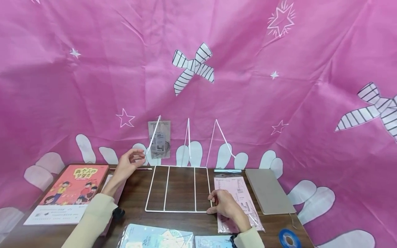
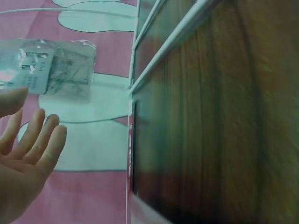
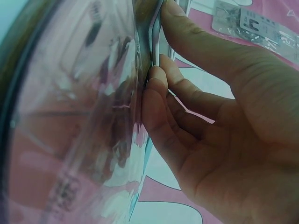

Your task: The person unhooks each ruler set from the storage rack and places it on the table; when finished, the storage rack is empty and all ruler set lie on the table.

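Observation:
A white wire frame lies on the wooden table, with bent white wires rising at its back. Behind the left upright wire hangs a clear packet marked 20. My right hand pinches the frame's right side near the front corner, and in the right wrist view the white rod shows between thumb and fingers. Beside that packet, my left hand is raised with loosely bent fingers and holds nothing. In the left wrist view the packet hangs apart from the fingertips.
A pink packet lies right of the frame, with a grey notebook beyond it. Blue packets are at the front edge, blue tape at front right. A red-covered book lies left; a pen lies behind.

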A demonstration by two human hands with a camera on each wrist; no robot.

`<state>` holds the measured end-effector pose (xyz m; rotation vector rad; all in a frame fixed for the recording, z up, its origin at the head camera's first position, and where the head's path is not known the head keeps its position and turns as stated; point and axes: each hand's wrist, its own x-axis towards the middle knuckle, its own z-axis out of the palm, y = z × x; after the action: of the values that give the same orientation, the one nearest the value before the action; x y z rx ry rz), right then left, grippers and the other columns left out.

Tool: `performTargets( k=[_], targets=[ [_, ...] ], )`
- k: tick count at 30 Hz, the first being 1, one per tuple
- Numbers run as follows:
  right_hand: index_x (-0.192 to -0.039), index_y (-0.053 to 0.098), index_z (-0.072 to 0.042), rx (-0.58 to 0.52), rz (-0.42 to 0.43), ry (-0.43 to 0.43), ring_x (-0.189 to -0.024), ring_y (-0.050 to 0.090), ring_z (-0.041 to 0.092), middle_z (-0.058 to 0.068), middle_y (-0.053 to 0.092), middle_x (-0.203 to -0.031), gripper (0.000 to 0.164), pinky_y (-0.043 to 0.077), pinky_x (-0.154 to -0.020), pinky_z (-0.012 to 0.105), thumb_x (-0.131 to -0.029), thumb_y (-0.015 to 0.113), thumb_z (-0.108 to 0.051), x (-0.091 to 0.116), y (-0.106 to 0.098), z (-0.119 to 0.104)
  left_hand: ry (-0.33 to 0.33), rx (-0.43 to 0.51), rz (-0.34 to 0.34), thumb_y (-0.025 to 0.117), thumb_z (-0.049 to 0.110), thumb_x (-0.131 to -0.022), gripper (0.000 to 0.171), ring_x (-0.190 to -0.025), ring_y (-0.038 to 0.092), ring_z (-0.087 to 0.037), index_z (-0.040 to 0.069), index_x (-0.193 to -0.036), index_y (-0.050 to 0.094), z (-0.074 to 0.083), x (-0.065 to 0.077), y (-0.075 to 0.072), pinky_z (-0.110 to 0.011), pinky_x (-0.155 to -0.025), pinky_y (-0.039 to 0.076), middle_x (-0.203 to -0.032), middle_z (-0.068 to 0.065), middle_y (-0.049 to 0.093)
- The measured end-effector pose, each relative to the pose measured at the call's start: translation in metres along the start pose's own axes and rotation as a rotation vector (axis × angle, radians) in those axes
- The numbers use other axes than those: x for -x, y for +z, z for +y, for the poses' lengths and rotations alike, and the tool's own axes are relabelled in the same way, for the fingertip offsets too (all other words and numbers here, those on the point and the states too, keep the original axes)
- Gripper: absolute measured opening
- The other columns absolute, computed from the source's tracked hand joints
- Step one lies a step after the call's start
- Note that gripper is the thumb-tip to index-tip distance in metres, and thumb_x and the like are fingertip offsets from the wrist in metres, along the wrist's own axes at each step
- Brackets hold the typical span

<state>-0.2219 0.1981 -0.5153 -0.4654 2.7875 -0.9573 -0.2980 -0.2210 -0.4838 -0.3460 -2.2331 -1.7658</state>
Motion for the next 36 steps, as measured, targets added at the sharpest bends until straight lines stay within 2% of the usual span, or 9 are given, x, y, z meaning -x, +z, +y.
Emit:
performTargets(
  k=[9,13,15,18,20,25,27,34,36],
  targets=[
    [-0.094,0.07,-0.011,-0.003,0.0,0.002,-0.068,0.048,0.006,-0.002,0.06,-0.08,0.041,0.043,-0.067,0.026,-0.066,0.099,-0.019,-0.001,0.002,-0.002,-0.108,0.059,0.012,0.073,-0.001,-0.095,0.046,-0.115,0.065,-0.02,-0.008,-0.137,0.055,-0.006,-0.019,0.02,-0.015,-0.088,0.055,-0.131,-0.032,0.061],
    [-0.094,0.07,-0.011,-0.01,-0.001,-0.005,-0.068,0.048,0.006,-0.002,0.061,-0.08,0.041,0.043,-0.067,0.026,-0.066,0.099,-0.019,-0.002,0.002,-0.004,-0.124,0.073,0.022,0.074,-0.001,-0.094,0.048,-0.106,0.067,-0.015,-0.007,-0.138,0.055,-0.007,-0.024,0.028,-0.018,-0.08,0.057,-0.129,-0.033,0.063],
    [-0.094,0.07,-0.011,-0.007,-0.002,-0.006,-0.068,0.049,0.006,-0.001,0.061,-0.08,0.04,0.044,-0.067,0.026,-0.066,0.099,-0.019,-0.001,0.002,-0.004,-0.128,0.074,0.022,0.074,-0.001,-0.094,0.046,-0.097,0.067,-0.011,-0.006,-0.136,0.056,-0.007,-0.027,0.031,-0.019,-0.071,0.057,-0.128,-0.033,0.064],
    [-0.094,0.07,-0.011,-0.009,-0.007,-0.001,-0.069,0.049,0.006,-0.001,0.061,-0.08,0.04,0.043,-0.067,0.026,-0.068,0.098,-0.018,-0.001,0.002,-0.005,-0.127,0.087,0.014,0.073,0.0,-0.095,0.042,-0.087,0.067,-0.006,-0.007,-0.133,0.058,-0.004,-0.029,0.034,-0.021,-0.06,0.054,-0.126,-0.034,0.065],
    [-0.094,0.07,-0.011,-0.011,-0.008,-0.001,-0.069,0.049,0.007,-0.001,0.061,-0.08,0.039,0.044,-0.066,0.026,-0.068,0.098,-0.018,-0.001,0.002,-0.005,-0.124,0.098,0.004,0.072,-0.002,-0.095,0.039,-0.082,0.067,-0.006,-0.009,-0.13,0.058,0.006,-0.028,0.035,-0.022,-0.053,0.052,-0.124,-0.037,0.065],
    [-0.094,0.069,-0.011,-0.026,-0.016,0.01,-0.069,0.049,0.007,0.0,0.06,-0.08,0.039,0.043,-0.066,0.026,-0.068,0.098,-0.017,0.0,0.0,-0.005,-0.112,0.077,0.008,0.07,-0.003,-0.096,0.035,-0.083,0.065,-0.009,-0.011,-0.128,0.06,0.003,-0.033,0.041,-0.022,-0.058,0.051,-0.121,-0.037,0.066],
    [-0.093,0.069,-0.011,-0.028,-0.018,0.013,-0.069,0.049,0.007,0.0,0.06,-0.08,0.039,0.043,-0.066,0.026,-0.068,0.098,-0.017,0.0,0.0,-0.004,-0.102,0.073,0.025,0.071,-0.002,-0.096,0.034,-0.084,0.065,-0.008,-0.01,-0.127,0.061,-0.008,-0.036,0.043,-0.02,-0.064,0.052,-0.12,-0.035,0.067],
    [-0.092,0.069,-0.01,-0.026,-0.017,0.018,-0.07,0.05,0.007,0.0,0.06,-0.079,0.038,0.043,-0.066,0.026,-0.069,0.098,-0.017,0.001,-0.002,-0.003,-0.056,0.042,0.042,0.074,0.002,-0.095,0.034,-0.08,0.064,-0.011,-0.005,-0.128,0.065,-0.01,-0.034,0.046,-0.031,-0.056,0.053,-0.117,-0.03,0.071],
    [-0.092,0.069,-0.01,-0.027,-0.018,0.019,-0.07,0.049,0.007,0.0,0.06,-0.079,0.038,0.043,-0.066,0.026,-0.069,0.098,-0.017,0.001,-0.002,-0.003,-0.05,0.048,0.032,0.073,0.002,-0.095,0.036,-0.085,0.067,-0.011,-0.005,-0.129,0.064,-0.01,-0.032,0.045,-0.029,-0.063,0.055,-0.12,-0.031,0.07]
  ],
)
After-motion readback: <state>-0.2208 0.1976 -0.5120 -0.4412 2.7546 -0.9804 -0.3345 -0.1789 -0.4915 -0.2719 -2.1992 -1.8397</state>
